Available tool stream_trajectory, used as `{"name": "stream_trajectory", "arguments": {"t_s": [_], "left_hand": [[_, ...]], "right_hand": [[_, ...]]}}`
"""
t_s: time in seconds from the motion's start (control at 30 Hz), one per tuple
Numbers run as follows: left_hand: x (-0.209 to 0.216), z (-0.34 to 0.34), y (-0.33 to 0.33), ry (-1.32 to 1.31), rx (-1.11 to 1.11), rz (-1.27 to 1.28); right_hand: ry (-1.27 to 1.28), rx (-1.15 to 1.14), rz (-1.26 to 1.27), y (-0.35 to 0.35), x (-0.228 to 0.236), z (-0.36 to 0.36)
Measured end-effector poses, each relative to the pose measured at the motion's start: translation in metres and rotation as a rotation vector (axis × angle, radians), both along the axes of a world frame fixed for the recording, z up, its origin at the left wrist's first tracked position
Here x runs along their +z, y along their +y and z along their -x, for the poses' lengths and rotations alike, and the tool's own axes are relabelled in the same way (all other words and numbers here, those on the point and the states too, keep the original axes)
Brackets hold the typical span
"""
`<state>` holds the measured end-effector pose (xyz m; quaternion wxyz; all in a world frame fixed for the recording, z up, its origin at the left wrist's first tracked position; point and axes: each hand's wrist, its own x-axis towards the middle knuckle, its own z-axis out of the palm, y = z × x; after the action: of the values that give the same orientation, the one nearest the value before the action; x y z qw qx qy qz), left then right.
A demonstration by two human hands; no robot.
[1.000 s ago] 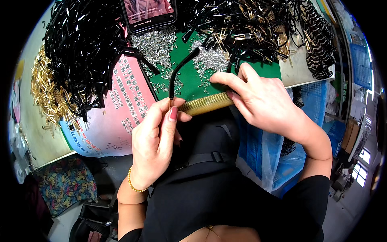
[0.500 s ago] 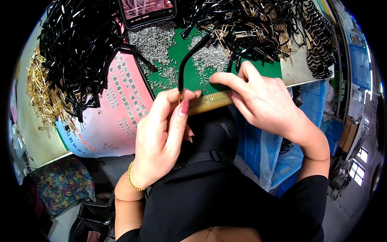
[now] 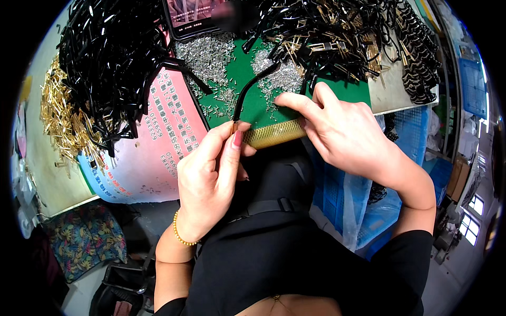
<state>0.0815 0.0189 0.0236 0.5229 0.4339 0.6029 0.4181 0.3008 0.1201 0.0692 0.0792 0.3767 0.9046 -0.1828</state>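
My left hand [image 3: 208,176] is closed, its thumb and forefinger pinching a glasses temple arm [image 3: 245,97]. The temple's black curved tip points up and away over the green mat [image 3: 253,79]. Its lower part is hidden by my fingers. My right hand [image 3: 342,129] hovers at the front edge of the mat with bent fingers, the forefinger reaching left near the loose silver pins [image 3: 279,76]. Anything between its fingertips is too small or hidden to make out. Between both hands lies a yellow mesh-covered strip [image 3: 274,134] along the table's front edge.
A tall heap of black temple arms [image 3: 110,63] stands at the left beside gold metal pieces [image 3: 60,116]. More temples [image 3: 342,42] are piled at the back right. A phone [image 3: 197,18] lies at the back. A blue crate [image 3: 406,142] stands below right.
The temple in my left hand has tilted, its tip leaning further right. My right hand has hardly moved. The whole view has shifted slightly, and a dark blur now crosses the phone's corner.
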Motion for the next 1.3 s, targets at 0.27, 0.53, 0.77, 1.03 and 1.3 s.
{"name": "stream_trajectory", "arguments": {"t_s": [0.27,0.53,0.77,1.03,1.3], "left_hand": [[-0.001,0.001,-0.001,-0.01,0.007,-0.014],[0.006,0.004,0.0,0.038,-0.013,-0.044],[0.006,0.011,0.0,0.074,0.001,-0.042],[-0.003,0.004,0.002,0.142,0.039,-0.118],[-0.024,0.002,0.0,0.7,-0.01,-0.554]], "right_hand": [[-0.007,0.003,0.011,-0.001,-0.001,0.001],[-0.05,0.041,0.01,0.002,0.005,0.002],[0.322,-0.169,0.555,-0.004,0.023,0.01],[0.427,-0.538,1.383,-0.004,0.03,0.036],[0.507,-0.621,1.495,0.001,0.023,0.032]]}}
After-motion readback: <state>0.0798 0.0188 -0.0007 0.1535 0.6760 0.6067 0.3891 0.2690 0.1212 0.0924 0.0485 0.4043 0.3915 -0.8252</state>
